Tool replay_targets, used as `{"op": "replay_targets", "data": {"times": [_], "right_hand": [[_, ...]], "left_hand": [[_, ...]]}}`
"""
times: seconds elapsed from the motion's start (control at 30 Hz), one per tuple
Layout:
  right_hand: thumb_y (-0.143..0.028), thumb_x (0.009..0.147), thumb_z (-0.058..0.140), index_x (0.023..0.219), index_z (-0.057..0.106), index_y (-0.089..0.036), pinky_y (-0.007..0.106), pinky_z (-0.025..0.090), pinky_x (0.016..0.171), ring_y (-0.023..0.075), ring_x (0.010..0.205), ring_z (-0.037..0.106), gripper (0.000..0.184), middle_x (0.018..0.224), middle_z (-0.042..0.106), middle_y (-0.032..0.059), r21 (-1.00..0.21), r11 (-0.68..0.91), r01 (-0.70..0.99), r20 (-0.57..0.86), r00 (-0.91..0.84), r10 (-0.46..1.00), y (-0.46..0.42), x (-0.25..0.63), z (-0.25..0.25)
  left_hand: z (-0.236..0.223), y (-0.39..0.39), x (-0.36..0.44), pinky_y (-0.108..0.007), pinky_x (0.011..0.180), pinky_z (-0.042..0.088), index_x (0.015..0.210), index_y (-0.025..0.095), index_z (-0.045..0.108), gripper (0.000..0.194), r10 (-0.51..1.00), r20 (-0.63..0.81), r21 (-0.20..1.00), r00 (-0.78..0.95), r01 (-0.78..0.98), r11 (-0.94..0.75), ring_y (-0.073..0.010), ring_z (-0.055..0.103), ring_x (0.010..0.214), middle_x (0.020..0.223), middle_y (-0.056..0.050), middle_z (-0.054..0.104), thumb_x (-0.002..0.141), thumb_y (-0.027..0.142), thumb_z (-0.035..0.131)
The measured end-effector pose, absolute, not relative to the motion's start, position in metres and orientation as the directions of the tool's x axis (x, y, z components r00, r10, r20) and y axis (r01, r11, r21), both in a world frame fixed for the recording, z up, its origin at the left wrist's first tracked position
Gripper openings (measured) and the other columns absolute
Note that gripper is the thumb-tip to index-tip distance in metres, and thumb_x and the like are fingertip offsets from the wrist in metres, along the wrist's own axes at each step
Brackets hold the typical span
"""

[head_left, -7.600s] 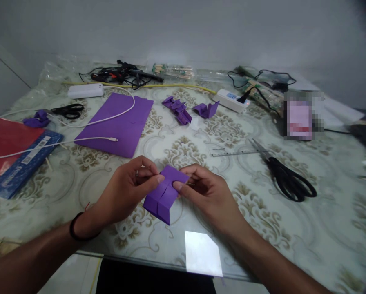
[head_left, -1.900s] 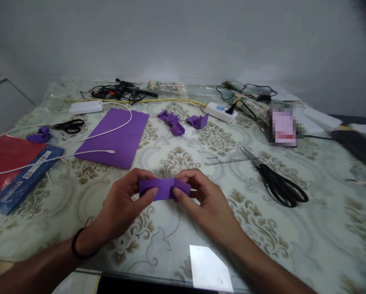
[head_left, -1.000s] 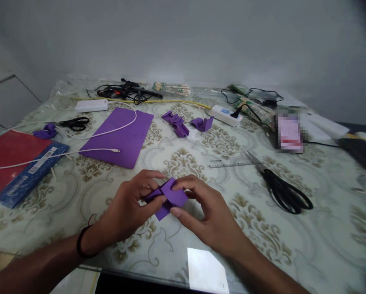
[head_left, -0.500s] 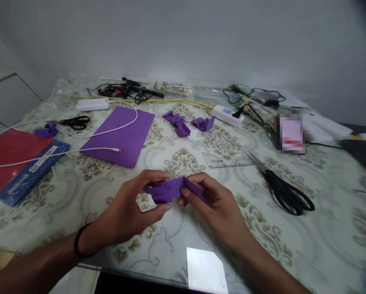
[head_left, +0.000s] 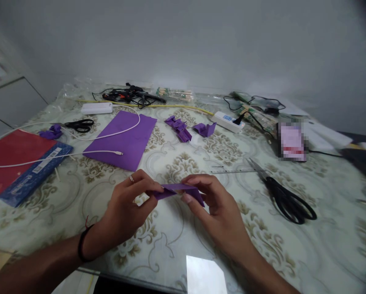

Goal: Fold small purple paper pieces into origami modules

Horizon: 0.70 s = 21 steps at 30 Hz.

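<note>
Both hands hold a folded purple paper (head_left: pixel 183 187) above the table (head_left: pixel 170 261), towards its near edge.
The left hand (head_left: pixel 124 208) pinches one end; the right hand (head_left: pixel 221 212) grips the other between thumb and curled fingers. Purple sheets (head_left: pixel 118 141) lie towards the left edge, black-handled scissors (head_left: pixel 275 190) towards the right.

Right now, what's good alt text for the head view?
A left hand and right hand hold a folded purple piece between them over a patterned table. Beyond lie flat purple paper, other folded pieces and a power strip; large scissors lie to the right.
</note>
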State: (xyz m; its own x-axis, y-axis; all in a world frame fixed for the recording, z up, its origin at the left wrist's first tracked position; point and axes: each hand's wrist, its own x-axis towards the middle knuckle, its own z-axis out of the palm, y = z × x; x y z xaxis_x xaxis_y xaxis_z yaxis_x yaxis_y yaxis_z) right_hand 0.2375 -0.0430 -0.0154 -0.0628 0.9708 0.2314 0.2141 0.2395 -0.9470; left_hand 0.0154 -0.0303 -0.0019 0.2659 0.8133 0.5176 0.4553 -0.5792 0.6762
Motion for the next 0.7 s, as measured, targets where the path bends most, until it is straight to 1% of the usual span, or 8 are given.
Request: {"op": "replay_targets", "data": {"times": [0.1, 0.23, 0.33, 0.4, 0.47, 0.53, 0.6, 0.7], "right_hand": [[-0.026, 0.101, 0.067, 0.101, 0.070, -0.026, 0.034, 0.062, 0.078, 0.0204, 0.088, 0.074, 0.003, 0.101, 0.074, 0.0049, -0.940, 0.247, 0.236, 0.236, -0.077, 0.969, -0.043, 0.238, -0.016], [-0.021, 0.097, 0.072, 0.092, 0.074, -0.025, 0.031, 0.058, 0.072, 0.0190, 0.081, 0.073, 0.006, 0.091, 0.075, 0.0029, -0.907, 0.331, 0.260, 0.305, -0.135, 0.943, -0.043, 0.238, -0.013], [-0.019, 0.092, 0.078, 0.090, 0.075, -0.025, 0.028, 0.057, 0.067, 0.0174, 0.074, 0.071, 0.008, 0.083, 0.075, 0.0006, -0.921, 0.331, 0.205, 0.303, -0.154, 0.940, -0.043, 0.238, -0.011], [-0.017, 0.090, 0.080, 0.092, 0.077, -0.027, 0.029, 0.058, 0.067, 0.0178, 0.075, 0.072, 0.010, 0.085, 0.076, 0.0005, -0.943, 0.309, 0.126, 0.287, -0.165, 0.943, -0.043, 0.240, -0.011], [-0.015, 0.090, 0.079, 0.094, 0.079, -0.028, 0.031, 0.059, 0.071, 0.0191, 0.082, 0.073, 0.014, 0.090, 0.076, 0.0014, -0.938, 0.337, 0.082, 0.318, -0.189, 0.929, -0.041, 0.242, -0.011], [-0.011, 0.089, 0.078, 0.094, 0.081, -0.029, 0.033, 0.060, 0.076, 0.0202, 0.087, 0.073, 0.019, 0.094, 0.076, 0.0024, -0.903, 0.415, 0.113, 0.391, -0.184, 0.902, -0.041, 0.243, -0.011], [-0.008, 0.088, 0.078, 0.096, 0.082, -0.030, 0.036, 0.060, 0.078, 0.0205, 0.087, 0.072, 0.023, 0.097, 0.075, 0.0033, -0.850, 0.494, 0.183, 0.473, -0.147, 0.869, -0.042, 0.243, -0.011], [-0.004, 0.086, 0.076, 0.098, 0.080, -0.029, 0.035, 0.061, 0.075, 0.0203, 0.085, 0.071, 0.028, 0.100, 0.071, 0.0047, -0.765, 0.588, 0.264, 0.575, -0.131, 0.807, -0.046, 0.241, -0.011]], "left_hand": [[-0.005, -0.031, 0.017, -0.024, 0.073, 0.060, 0.100, 0.023, 0.072, 0.024, 0.824, 0.501, 0.684, 0.266, 0.461, -0.565, -0.0130, 0.072, 0.079, 0.090, 0.001, 0.070, 0.088, 0.002, 0.069], [-0.006, -0.030, 0.018, -0.027, 0.078, 0.063, 0.113, 0.023, 0.066, 0.029, 0.863, 0.450, 0.741, 0.231, 0.442, -0.505, -0.0149, 0.072, 0.086, 0.104, -0.002, 0.070, 0.089, 0.008, 0.073], [-0.004, -0.027, 0.016, -0.030, 0.086, 0.060, 0.101, 0.022, 0.069, 0.019, 0.846, 0.442, 0.720, 0.298, 0.445, -0.533, -0.0165, 0.071, 0.093, 0.100, -0.001, 0.070, 0.090, 0.008, 0.073], [-0.003, -0.025, 0.016, -0.029, 0.085, 0.058, 0.091, 0.021, 0.069, 0.015, 0.843, 0.420, 0.723, 0.337, 0.437, -0.535, -0.0161, 0.071, 0.092, 0.095, -0.001, 0.069, 0.091, 0.007, 0.074], [-0.004, -0.026, 0.016, -0.030, 0.088, 0.058, 0.095, 0.021, 0.069, 0.017, 0.842, 0.425, 0.708, 0.333, 0.457, -0.539, -0.0171, 0.070, 0.096, 0.101, -0.002, 0.068, 0.090, 0.005, 0.073], [-0.006, -0.030, 0.016, -0.035, 0.095, 0.058, 0.107, 0.022, 0.069, 0.025, 0.823, 0.493, 0.635, 0.281, 0.531, -0.561, -0.0209, 0.067, 0.106, 0.113, -0.006, 0.063, 0.089, 0.006, 0.074], [-0.008, -0.035, 0.015, -0.039, 0.099, 0.056, 0.115, 0.023, 0.069, 0.033, 0.765, 0.600, 0.508, 0.237, 0.626, -0.592, -0.0238, 0.061, 0.114, 0.121, -0.009, 0.055, 0.087, 0.009, 0.077], [-0.010, -0.041, 0.013, -0.034, 0.085, 0.057, 0.113, 0.026, 0.071, 0.029, 0.622, 0.700, 0.321, 0.352, 0.623, -0.713, -0.0199, 0.061, 0.097, 0.109, -0.005, 0.055, 0.089, 0.010, 0.077]]}}
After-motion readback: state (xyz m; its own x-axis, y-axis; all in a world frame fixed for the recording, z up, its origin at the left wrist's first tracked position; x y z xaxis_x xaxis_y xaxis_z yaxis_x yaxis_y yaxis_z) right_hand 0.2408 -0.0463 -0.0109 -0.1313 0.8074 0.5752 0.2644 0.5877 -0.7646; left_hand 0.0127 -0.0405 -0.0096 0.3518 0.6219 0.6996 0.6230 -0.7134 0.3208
